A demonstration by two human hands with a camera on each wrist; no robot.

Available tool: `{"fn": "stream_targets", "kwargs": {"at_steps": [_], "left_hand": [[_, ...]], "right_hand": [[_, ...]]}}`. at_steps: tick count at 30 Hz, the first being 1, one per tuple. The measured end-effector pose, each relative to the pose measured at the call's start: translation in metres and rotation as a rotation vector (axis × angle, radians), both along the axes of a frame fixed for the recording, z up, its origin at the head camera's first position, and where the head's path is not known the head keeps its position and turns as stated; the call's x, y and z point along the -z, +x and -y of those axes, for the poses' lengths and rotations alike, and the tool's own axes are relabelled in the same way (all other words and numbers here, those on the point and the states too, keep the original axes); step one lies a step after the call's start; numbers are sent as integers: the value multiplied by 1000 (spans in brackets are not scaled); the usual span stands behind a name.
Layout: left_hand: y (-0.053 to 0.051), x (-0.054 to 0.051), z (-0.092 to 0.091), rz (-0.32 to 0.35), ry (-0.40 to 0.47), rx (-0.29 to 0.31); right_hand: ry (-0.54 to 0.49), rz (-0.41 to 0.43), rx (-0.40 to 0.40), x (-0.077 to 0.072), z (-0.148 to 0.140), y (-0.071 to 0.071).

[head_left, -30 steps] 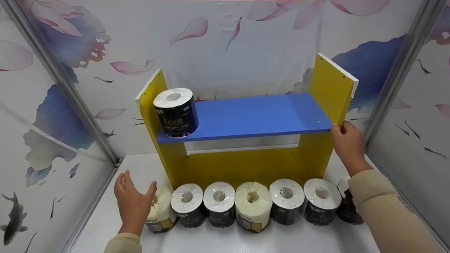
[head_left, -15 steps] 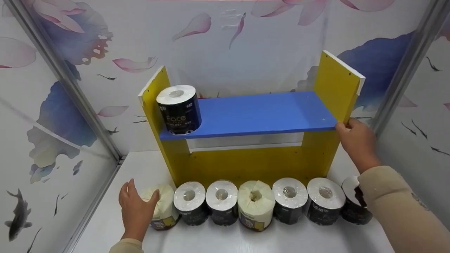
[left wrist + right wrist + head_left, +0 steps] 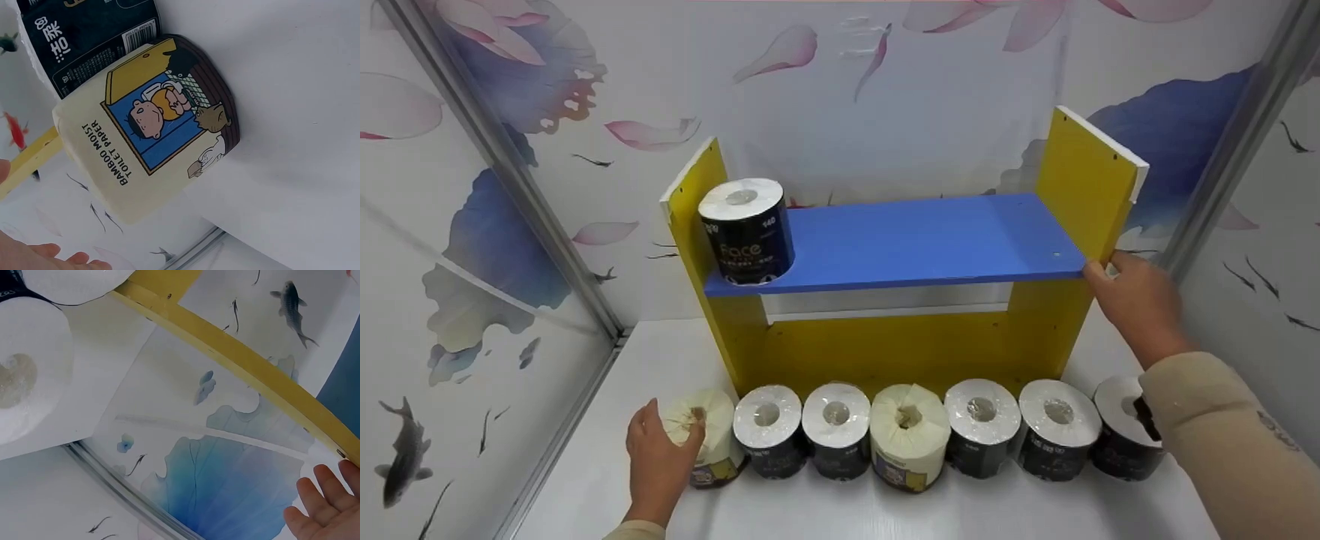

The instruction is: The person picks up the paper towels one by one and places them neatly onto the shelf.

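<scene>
My left hand is beside the leftmost cream-wrapped roll, its thumb and fingers apart and the thumb in front of the wrapper. The left wrist view shows that roll's cartoon label and part of the left hand. Up on the right, my right hand pinches the front edge of the yellow side panel, level with the blue shelf board. Its other fingers spread outward in the right wrist view, where the hand meets the panel edge. A black-and-white roll stands upright at the board's left end.
Before the yellow unit stands a row of several rolls, among them another cream one and a black-and-white one partly behind the right sleeve. Patterned wall panels with metal corner posts enclose the white table.
The head view has shifted slightly. My left hand has moved closer to the leftmost cream roll. My right hand keeps its place at the side panel, and the roll on the board has stayed put.
</scene>
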State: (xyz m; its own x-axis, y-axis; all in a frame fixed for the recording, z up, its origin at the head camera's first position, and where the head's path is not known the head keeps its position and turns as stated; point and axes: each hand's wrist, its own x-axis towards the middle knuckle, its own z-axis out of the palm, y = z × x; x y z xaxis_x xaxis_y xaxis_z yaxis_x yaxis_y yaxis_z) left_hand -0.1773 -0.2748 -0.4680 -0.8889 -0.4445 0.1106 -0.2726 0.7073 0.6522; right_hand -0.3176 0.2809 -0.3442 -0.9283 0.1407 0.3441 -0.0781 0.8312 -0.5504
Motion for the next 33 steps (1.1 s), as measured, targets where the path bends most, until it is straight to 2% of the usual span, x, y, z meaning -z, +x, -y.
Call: {"fn": "stream_targets", "kwargs": {"at_steps": [5, 16, 24, 33], "left_hand": [[1, 5, -1, 35, 7, 4], [-3, 16, -2, 94, 76, 45], [-5, 30, 1, 100, 104, 10], [-8, 36, 5, 112, 178, -46]], "right_hand": [[32, 49, -41, -4, -3, 0], [99, 91, -45, -9, -6, 0], [131, 117, -74, -13, -7, 0], [113, 128, -72, -11, -6, 0]]}}
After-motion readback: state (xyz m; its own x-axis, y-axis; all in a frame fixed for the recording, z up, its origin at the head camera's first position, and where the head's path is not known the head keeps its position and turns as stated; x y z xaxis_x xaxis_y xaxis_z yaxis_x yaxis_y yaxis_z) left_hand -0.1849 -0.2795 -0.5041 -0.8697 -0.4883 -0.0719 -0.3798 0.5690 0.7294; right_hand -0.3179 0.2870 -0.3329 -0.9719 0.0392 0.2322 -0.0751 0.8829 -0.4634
